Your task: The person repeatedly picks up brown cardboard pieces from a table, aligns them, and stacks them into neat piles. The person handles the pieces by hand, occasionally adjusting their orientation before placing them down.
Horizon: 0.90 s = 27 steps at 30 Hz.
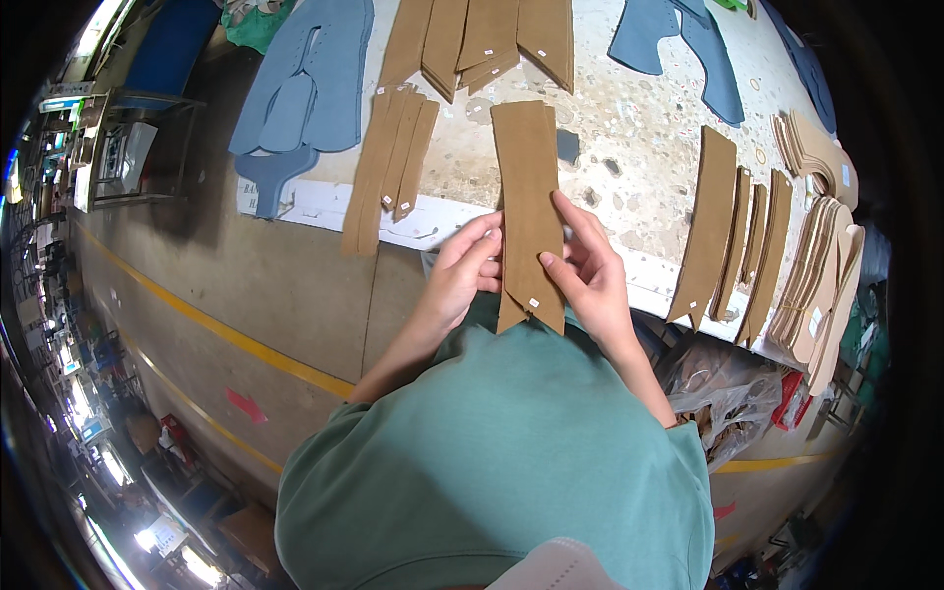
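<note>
A stack of long brown leather-like pieces [529, 197] lies over the near edge of the table, its notched lower end with a small white label jutting toward my body. My left hand [464, 270] is closed along the stack's left edge, fingers bent against it. On the other side, my right hand [596, 275] grips the right edge, with the thumb on top and the index finger stretched along the side. The fingertips beneath the stack are hidden.
Other brown strips [703, 221] lie to the right, beside beige cut pieces [811, 280]. More brown stacks [447, 39] and narrow strips [379, 167] sit far and left. Blue pieces [334, 79] are at the far left. A clear plastic bag [723, 383] is below the table's right side.
</note>
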### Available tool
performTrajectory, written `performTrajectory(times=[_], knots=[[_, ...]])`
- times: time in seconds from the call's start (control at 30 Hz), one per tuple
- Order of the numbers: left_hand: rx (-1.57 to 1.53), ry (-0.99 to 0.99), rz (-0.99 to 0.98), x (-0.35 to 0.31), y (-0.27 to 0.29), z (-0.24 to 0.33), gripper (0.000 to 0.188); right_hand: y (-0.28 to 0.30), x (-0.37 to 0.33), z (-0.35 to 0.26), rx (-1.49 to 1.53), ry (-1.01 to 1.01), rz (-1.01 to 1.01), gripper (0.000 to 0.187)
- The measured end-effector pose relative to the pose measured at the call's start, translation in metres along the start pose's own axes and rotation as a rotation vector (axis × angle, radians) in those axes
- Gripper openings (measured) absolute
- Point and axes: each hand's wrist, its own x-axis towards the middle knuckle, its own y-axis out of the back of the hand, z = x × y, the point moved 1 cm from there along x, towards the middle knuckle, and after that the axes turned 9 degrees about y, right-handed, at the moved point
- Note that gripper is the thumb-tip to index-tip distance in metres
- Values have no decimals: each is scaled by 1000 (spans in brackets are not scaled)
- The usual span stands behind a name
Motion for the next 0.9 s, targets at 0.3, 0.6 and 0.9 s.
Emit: performTrajectory(times=[0.3,0.6,0.9], knots=[[131,-22,17,3,-1,-2,42,7,17,-3,-264,68,-35,54],[109,-29,43,-1,-5,-1,42,6,14,-1,-188,57,-32,55],[91,-35,5,0,-3,-1,42,11,15,-6,-387,109,-17,54]])
